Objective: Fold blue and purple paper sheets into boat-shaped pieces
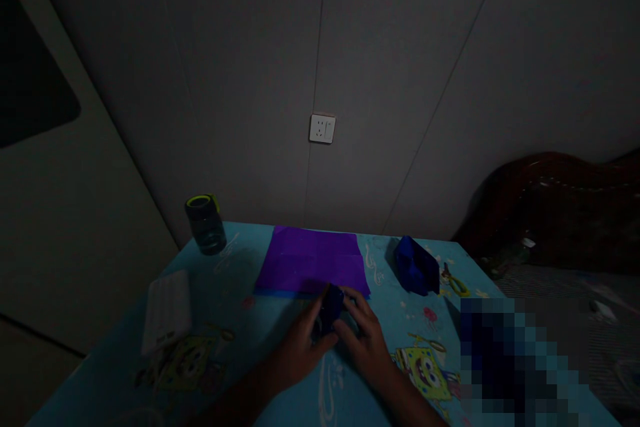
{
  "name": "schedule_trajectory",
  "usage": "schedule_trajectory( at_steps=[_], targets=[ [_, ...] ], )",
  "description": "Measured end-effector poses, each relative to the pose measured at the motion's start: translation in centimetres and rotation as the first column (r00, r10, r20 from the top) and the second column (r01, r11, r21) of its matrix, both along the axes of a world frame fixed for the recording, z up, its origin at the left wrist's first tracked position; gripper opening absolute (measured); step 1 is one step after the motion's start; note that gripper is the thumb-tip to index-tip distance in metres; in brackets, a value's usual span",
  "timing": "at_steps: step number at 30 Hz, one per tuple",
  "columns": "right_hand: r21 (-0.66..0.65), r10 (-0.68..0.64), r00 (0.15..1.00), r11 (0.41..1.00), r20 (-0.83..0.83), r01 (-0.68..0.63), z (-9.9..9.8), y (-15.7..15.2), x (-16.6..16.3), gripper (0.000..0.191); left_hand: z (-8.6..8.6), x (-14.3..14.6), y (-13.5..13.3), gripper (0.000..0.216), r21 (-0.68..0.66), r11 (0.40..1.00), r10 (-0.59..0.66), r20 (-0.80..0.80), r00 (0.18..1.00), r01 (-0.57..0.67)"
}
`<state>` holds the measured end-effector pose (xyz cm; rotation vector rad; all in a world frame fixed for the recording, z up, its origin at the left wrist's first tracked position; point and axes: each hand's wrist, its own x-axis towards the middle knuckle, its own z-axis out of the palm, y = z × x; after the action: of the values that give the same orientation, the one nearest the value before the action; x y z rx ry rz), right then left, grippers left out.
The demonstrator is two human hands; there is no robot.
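Between my hands, above the near middle of the table, is a small dark blue folded piece [331, 309]; its material is too dark to make out. My left hand [301, 350] is closed on its left side, thumb in front. From the right, the bent fingers and thumb of my right hand [366, 333] grip the same piece. Just beyond my fingers lies a stack of purple sheets [315, 261], with a blue edge showing underneath. A larger dark blue folded shape [416, 267] stands farther back on the right.
Pliers with yellow-green handles [456, 285] lie near the right edge. On the left are a dark-lidded bottle [206, 225] and a white box-shaped device [167, 312] with a cable. A patterned blue cloth [280, 327] covers the table. Behind it rises a wall with a socket [322, 129].
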<state>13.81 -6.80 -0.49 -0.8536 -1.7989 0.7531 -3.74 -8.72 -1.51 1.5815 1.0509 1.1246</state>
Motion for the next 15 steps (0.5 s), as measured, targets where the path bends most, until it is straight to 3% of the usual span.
schedule_trajectory(
  at_steps=[4, 7, 9, 11, 15],
  targets=[
    [0.077, -0.045, 0.999, 0.996, 0.031, 0.042, -0.2, 0.2, 0.6, 0.043, 0.2, -0.1, -0.1, 0.065, -0.045, 0.999, 0.012, 0.052, 0.999, -0.009],
    [0.107, -0.079, 0.997, 0.991, 0.004, 0.078, 0.1, 0.5, 1.0, 0.04, 0.5, -0.2, -0.1, 0.061, -0.152, 0.988, 0.01, 0.214, 0.977, 0.024],
    [0.109, -0.079, 0.996, 0.991, -0.038, 0.083, 0.6, 0.6, 1.2, 0.034, 0.7, -0.2, -0.1, 0.06, -0.245, 0.963, -0.004, 0.411, 0.911, 0.115],
    [0.102, -0.071, 0.995, 0.992, -0.075, 0.079, 1.0, 0.5, 1.3, 0.03, 1.0, -0.1, 0.0, 0.062, -0.294, 0.925, -0.015, 0.604, 0.797, 0.24],
    [0.092, -0.091, 0.991, 0.991, -0.099, 0.1, 1.3, 0.4, 1.3, 0.031, 1.7, 0.0, 0.0, 0.067, -0.292, 0.881, -0.01, 0.775, 0.632, 0.372]
  ],
)
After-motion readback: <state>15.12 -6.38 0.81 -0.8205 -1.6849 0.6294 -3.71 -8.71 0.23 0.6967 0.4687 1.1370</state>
